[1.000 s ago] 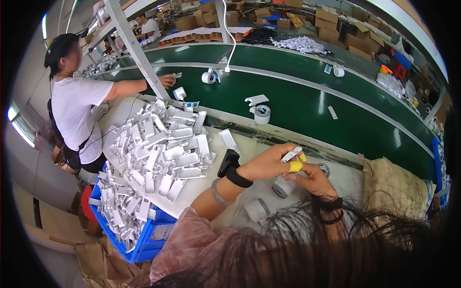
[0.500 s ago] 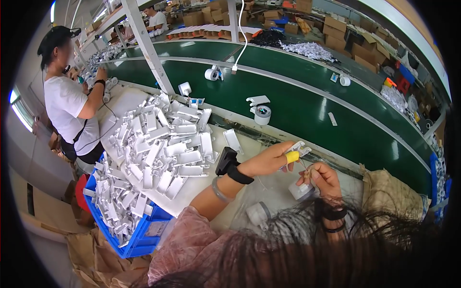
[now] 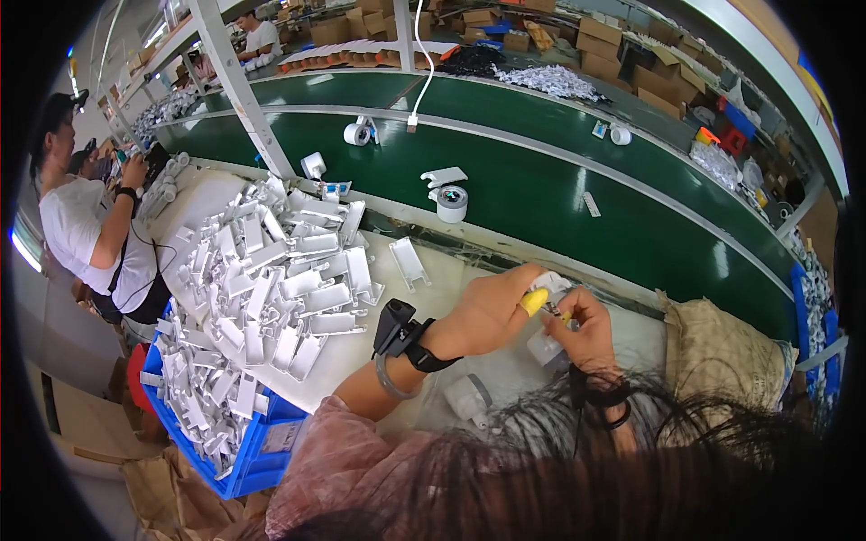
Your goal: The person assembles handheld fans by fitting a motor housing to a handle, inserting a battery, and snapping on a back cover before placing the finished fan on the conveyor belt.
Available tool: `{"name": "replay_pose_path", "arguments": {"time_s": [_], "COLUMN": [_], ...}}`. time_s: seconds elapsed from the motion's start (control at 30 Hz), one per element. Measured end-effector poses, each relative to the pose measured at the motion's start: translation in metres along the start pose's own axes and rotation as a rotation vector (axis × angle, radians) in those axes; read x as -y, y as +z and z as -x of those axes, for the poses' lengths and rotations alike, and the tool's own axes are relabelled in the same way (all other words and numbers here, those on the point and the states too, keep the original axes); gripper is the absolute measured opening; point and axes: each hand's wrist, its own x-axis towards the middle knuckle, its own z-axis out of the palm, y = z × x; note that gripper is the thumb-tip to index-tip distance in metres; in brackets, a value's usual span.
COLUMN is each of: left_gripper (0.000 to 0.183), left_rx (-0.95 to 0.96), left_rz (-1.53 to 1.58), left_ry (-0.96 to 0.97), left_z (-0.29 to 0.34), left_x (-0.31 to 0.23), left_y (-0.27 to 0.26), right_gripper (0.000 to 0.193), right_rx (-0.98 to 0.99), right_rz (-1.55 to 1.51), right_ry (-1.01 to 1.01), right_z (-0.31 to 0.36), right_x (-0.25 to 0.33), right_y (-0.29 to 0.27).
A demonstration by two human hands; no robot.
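My left hand (image 3: 492, 311), with a yellow cover on one digit, is closed around a white plastic part (image 3: 554, 282), mostly hidden by the fingers. Right against it, my right hand (image 3: 586, 332) pinches something small at the part's near side; its kind is hidden by the fingertips. Below the hands, a white round housing (image 3: 544, 348) rests on the bench, partly covered by my right hand. Nearer to me lies a second white cylindrical housing (image 3: 467, 397) with a grey rim. A single white plastic cover (image 3: 409, 263) lies left of my hands.
A heap of white covers (image 3: 298, 270) spreads over the bench at left, beside a full blue bin (image 3: 271, 451). Beyond runs a green conveyor belt (image 3: 523, 194) carrying a white round unit (image 3: 451, 204). A woven sack (image 3: 722, 356) sits at right. Another person (image 3: 95, 225) works at far left.
My right hand has risen from above the round housing to the part in my left hand, so both hands now meet. The whole view has shifted, moving the scene leftward.
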Motion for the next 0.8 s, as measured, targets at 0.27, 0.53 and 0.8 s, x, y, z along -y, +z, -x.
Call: {"name": "replay_pose_path", "arguments": {"time_s": [0.27,0.53,0.8], "left_gripper": [0.029,0.034,0.038], "left_rx": [0.163,0.073,0.084], "left_rz": [0.825,0.835,0.563], "left_ry": [-0.409,-0.324,-0.131], "left_z": [-0.002,-0.001,0.003], "left_x": [0.039,0.031,0.023], "left_y": [0.036,0.033,0.028], "right_gripper": [0.018,0.022,0.02], "right_rx": [-0.2,-0.193,-0.355], "right_rz": [-0.155,0.116,0.411], "right_ry": [-0.144,-0.278,-0.553], "right_z": [-0.002,0.001,-0.001], "right_x": [0.0,0.006,0.013], "right_y": [0.007,0.009,0.012]}}
